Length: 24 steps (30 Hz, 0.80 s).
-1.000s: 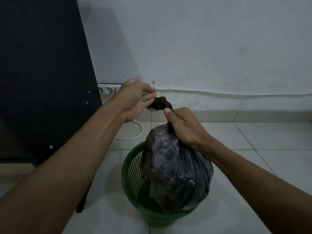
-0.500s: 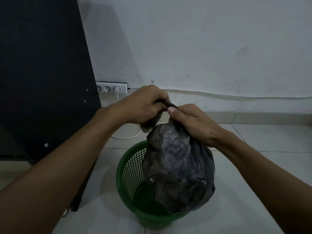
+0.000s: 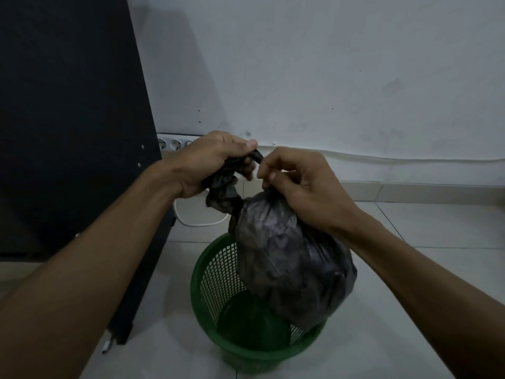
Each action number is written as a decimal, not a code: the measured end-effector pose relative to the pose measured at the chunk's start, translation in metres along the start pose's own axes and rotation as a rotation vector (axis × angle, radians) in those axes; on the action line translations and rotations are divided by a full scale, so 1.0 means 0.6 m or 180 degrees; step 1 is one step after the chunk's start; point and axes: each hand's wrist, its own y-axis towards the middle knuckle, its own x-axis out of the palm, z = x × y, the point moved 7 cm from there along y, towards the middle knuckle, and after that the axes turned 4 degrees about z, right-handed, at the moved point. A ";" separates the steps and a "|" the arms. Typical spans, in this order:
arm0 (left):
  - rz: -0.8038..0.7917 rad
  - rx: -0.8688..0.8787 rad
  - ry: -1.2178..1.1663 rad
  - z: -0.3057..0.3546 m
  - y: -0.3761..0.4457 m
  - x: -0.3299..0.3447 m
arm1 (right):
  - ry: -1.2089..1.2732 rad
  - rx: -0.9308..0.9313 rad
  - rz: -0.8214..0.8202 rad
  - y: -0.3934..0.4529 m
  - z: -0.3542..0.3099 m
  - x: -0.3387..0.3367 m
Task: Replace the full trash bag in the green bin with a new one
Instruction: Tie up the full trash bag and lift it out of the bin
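Fingers of the left hand (image 3: 216,162) curl round the twisted black tail; right hand (image 3: 303,184) pinches the neck of the full trash bag (image 3: 289,258), which hangs half out of the green bin (image 3: 218,280). Judgement: knot being tied; keep the neck pinched tight, pull the tail through, then lift straight up. Dark cabinet panel (image 3: 71,119) stands close at left; wall sockets (image 3: 175,143) and white cable (image 3: 196,222) lie behind.

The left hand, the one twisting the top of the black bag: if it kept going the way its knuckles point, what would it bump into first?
Most likely the right hand, which pinches the neck of the crumpled black plastic trash bag just across from the left hand. Only the twisted bag top lies between them; depth is hard to judge.
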 end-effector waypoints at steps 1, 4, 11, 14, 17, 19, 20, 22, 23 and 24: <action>0.0038 0.0011 -0.0098 -0.004 0.001 0.000 | 0.0078 0.0074 -0.0009 0.003 -0.003 0.000; 0.0037 -0.0080 -0.0552 -0.021 -0.003 0.016 | 0.0410 0.0420 -0.0057 0.007 0.002 -0.005; 0.0122 0.0029 -0.0464 -0.025 -0.007 0.039 | 0.0138 0.0300 -0.0174 0.008 0.008 -0.021; 0.0051 0.0032 -0.0571 -0.024 -0.011 0.050 | -0.0333 0.0048 -0.0234 0.013 0.001 -0.034; 0.0020 -0.0036 -0.0494 -0.032 -0.009 0.050 | -0.1232 -0.0678 -0.0343 0.010 -0.014 -0.033; -0.0012 -0.0158 -0.0187 -0.035 -0.011 0.049 | -0.1840 -0.0889 -0.0439 0.006 -0.019 -0.026; -0.0029 -0.0204 -0.0022 -0.032 -0.013 0.050 | -0.2034 -0.0930 -0.0420 0.003 -0.022 -0.025; -0.0005 -0.0272 0.0257 -0.023 -0.015 0.050 | -0.2152 -0.0952 -0.0380 0.000 -0.029 -0.023; 0.0018 -0.0236 0.0449 -0.016 -0.015 0.049 | -0.2146 -0.0940 -0.0395 0.000 -0.031 -0.020; 0.0044 -0.0122 0.0712 -0.007 -0.012 0.047 | -0.2145 -0.0921 -0.0409 0.001 -0.033 -0.018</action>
